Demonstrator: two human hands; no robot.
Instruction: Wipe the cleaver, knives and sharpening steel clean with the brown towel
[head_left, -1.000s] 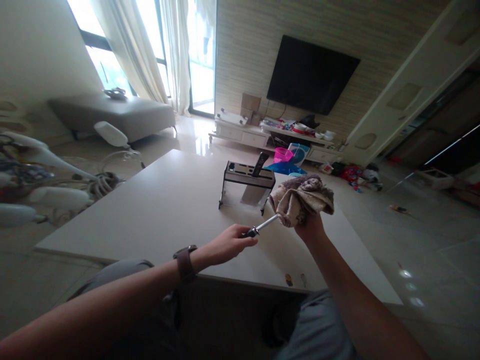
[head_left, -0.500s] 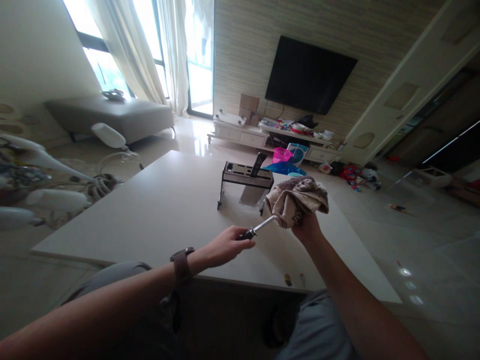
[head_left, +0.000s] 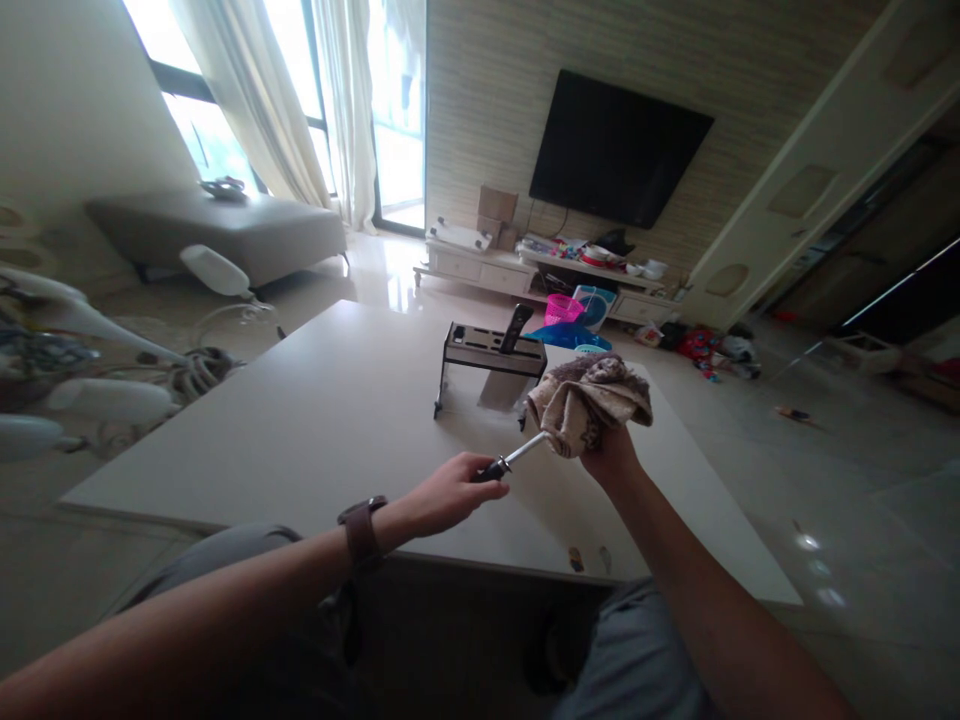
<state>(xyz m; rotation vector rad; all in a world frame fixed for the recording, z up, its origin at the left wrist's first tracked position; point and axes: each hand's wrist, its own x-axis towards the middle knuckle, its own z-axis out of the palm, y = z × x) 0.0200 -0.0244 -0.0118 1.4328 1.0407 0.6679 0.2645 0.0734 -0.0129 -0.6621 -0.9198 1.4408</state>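
Observation:
My left hand (head_left: 446, 493) is closed around the black handle of a honing steel (head_left: 517, 457), whose metal rod points up and to the right. The rod's far end is hidden in a bunched brown and beige patterned cloth (head_left: 581, 400). My right hand (head_left: 611, 455) grips that cloth from below, its fingers mostly covered by the folds. Just beyond my hands, a knife rack (head_left: 480, 345) stands upright on the white table (head_left: 322, 400). One broad-bladed knife (head_left: 516, 328) with a black handle sits in the rack, its blade hanging down below the top.
Two small items, one of them yellowish (head_left: 575, 559), lie near the table's front edge. Past the table are a pink basket (head_left: 562, 309) and a blue plastic thing (head_left: 562, 335) on the floor. Several white lamp arms (head_left: 112, 400) stand close to the table's left side.
The cloth and my right hand have shifted very slightly to the left along the rod. My left hand and the steel are almost where they were.

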